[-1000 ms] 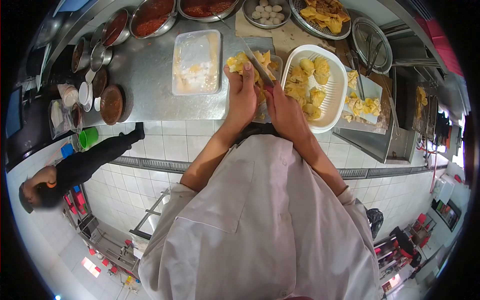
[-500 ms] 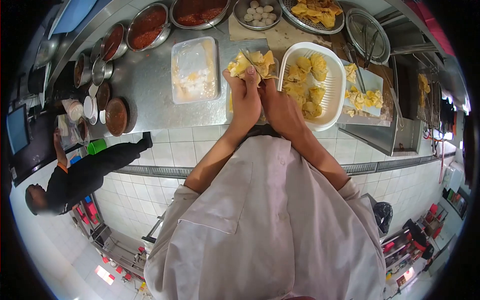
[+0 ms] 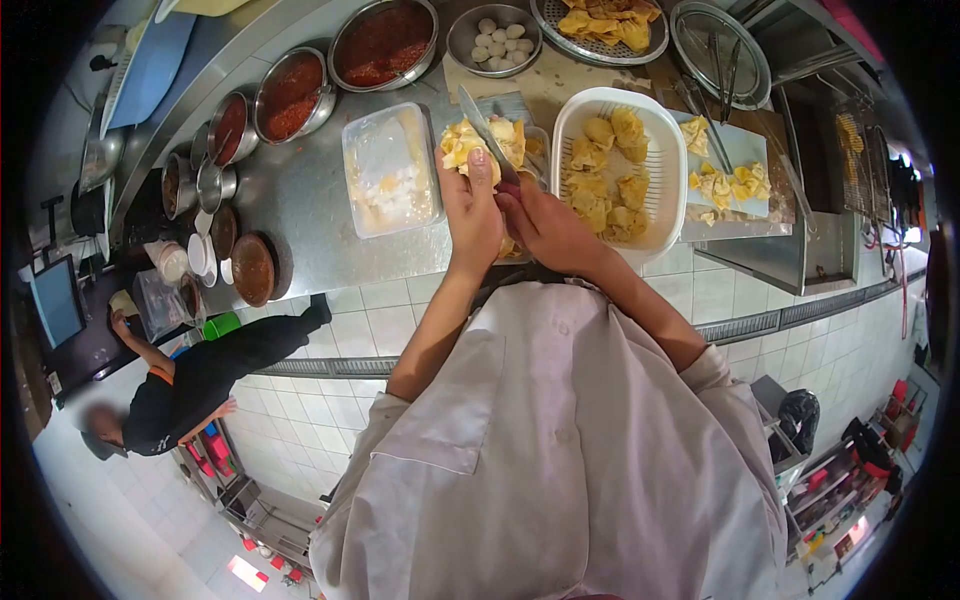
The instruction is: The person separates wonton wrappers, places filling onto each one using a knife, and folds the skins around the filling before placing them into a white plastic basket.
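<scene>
My left hand (image 3: 470, 212) is closed around a crinkled yellow dumpling (image 3: 458, 146), its thumb lying on the near side. A knife (image 3: 478, 120) is gripped in my right hand (image 3: 553, 225); its blade points up and away, lying against the dumpling's right side. The handle is mostly hidden in my fingers. Just right of my hands sits a white slotted tray (image 3: 671, 165) holding several yellow dumplings (image 3: 590, 155). To the left is a clear lidded plastic box (image 3: 388, 170) with pale contents. Below my hands, another container with yellow pieces is partly covered.
Steel bowls of red sauce (image 3: 383, 50) line the back left. A bowl of white balls (image 3: 500, 45) and a perforated pan of fried wrappers (image 3: 605, 30) stand behind. Tongs (image 3: 703, 125) rest near a white board (image 3: 765, 200) at right. Another person (image 3: 215, 370) stands far left.
The view has tilted slightly. More of the knife blade now shows, angled up beside the dumpling. Both hands appear a little further left. The other person's second arm has come into sight.
</scene>
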Action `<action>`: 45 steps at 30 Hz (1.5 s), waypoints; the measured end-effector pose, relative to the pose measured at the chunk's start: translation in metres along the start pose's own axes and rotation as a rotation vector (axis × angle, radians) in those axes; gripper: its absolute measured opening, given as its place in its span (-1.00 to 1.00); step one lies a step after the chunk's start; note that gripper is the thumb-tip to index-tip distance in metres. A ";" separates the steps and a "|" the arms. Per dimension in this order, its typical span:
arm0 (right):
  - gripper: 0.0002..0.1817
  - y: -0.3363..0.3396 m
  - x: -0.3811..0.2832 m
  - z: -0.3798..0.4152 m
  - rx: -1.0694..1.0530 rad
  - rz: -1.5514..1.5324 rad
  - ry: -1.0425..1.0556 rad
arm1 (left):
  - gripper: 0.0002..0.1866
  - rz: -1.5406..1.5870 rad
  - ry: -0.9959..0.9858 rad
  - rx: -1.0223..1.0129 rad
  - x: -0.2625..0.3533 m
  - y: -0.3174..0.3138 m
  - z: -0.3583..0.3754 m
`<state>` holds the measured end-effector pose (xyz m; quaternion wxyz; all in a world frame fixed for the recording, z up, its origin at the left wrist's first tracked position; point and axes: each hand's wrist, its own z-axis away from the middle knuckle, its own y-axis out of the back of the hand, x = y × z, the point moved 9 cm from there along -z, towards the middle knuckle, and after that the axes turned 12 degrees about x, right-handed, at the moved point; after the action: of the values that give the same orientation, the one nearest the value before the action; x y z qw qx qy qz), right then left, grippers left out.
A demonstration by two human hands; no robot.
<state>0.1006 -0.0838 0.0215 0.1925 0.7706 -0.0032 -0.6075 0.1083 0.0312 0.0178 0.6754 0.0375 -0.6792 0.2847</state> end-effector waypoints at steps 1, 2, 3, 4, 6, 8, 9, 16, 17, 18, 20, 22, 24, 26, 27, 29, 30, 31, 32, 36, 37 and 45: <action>-0.66 0.001 0.001 0.000 0.007 0.026 -0.019 | -0.61 0.036 0.025 -0.013 -0.004 0.001 -0.001; -0.67 0.003 0.002 0.000 0.013 0.052 -0.036 | -0.61 0.073 0.049 -0.024 -0.007 0.001 -0.002; -0.68 0.004 0.003 0.001 0.016 0.079 -0.054 | -0.61 0.139 0.087 -0.006 -0.012 0.001 -0.003; -0.68 0.004 0.008 0.003 0.007 0.141 -0.081 | -0.60 0.206 0.124 0.014 -0.016 0.000 -0.004; -0.69 0.006 0.016 0.009 -0.019 0.266 -0.132 | -0.59 0.288 0.178 0.069 -0.021 0.002 -0.006; -0.69 0.020 0.005 0.018 0.035 0.214 -0.088 | -0.58 0.318 0.205 0.138 -0.015 0.006 -0.010; -0.68 0.023 -0.003 0.016 0.056 0.184 -0.061 | -0.57 0.318 0.194 0.157 -0.012 0.011 -0.013; -0.59 0.060 -0.030 -0.024 0.419 0.130 0.008 | -0.53 0.263 0.225 0.004 -0.002 -0.018 0.001; -0.60 0.058 -0.028 -0.024 0.443 0.145 0.072 | -0.53 0.263 0.225 0.002 -0.003 -0.019 0.002; -0.60 0.058 -0.030 -0.024 0.466 0.159 0.138 | -0.53 0.262 0.223 0.000 -0.002 -0.022 0.002; -0.67 0.053 -0.024 -0.019 0.394 0.137 -0.002 | -0.53 0.239 0.235 0.012 -0.002 -0.021 0.002; -0.71 0.048 -0.015 -0.015 0.344 0.098 -0.120 | -0.54 0.198 0.266 0.029 -0.008 -0.018 0.002; -0.71 0.046 -0.005 -0.013 0.319 0.044 -0.214 | -0.61 0.250 0.266 0.029 -0.007 -0.020 0.004; -0.70 0.048 -0.003 -0.011 0.310 0.093 -0.220 | -0.64 0.274 0.265 0.007 -0.005 -0.023 0.006; -0.70 0.049 -0.003 -0.009 0.304 0.117 -0.223 | -0.64 0.270 0.264 -0.012 -0.003 -0.023 0.009; -0.69 0.049 -0.004 -0.007 0.286 0.114 -0.220 | -0.63 0.269 0.257 -0.044 0.000 -0.023 0.012; -0.69 0.050 -0.005 -0.006 0.276 0.112 -0.217 | -0.62 0.271 0.250 -0.056 -0.002 -0.021 0.013; -0.69 0.052 -0.002 -0.001 0.262 0.110 -0.204 | -0.61 0.273 0.243 -0.069 -0.001 -0.020 0.014; -0.69 0.057 0.004 0.005 0.249 0.108 -0.190 | -0.60 0.242 0.212 -0.086 0.006 -0.019 0.016; -0.70 0.085 0.029 0.017 0.497 -0.380 -0.243 | -0.58 0.008 0.057 -0.290 0.024 -0.019 0.020; -0.69 0.086 0.026 0.013 0.398 -0.312 -0.250 | -0.57 -0.081 0.015 -0.377 0.024 -0.018 0.023; -0.54 0.090 0.011 -0.014 -0.008 0.073 -0.415 | -0.46 -0.337 0.179 -0.606 -0.005 -0.023 0.036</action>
<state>0.1371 -0.1660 0.0411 0.2126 0.6277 -0.0681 -0.7458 0.0862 -0.0053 0.0234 0.7502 -0.0781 -0.6552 -0.0428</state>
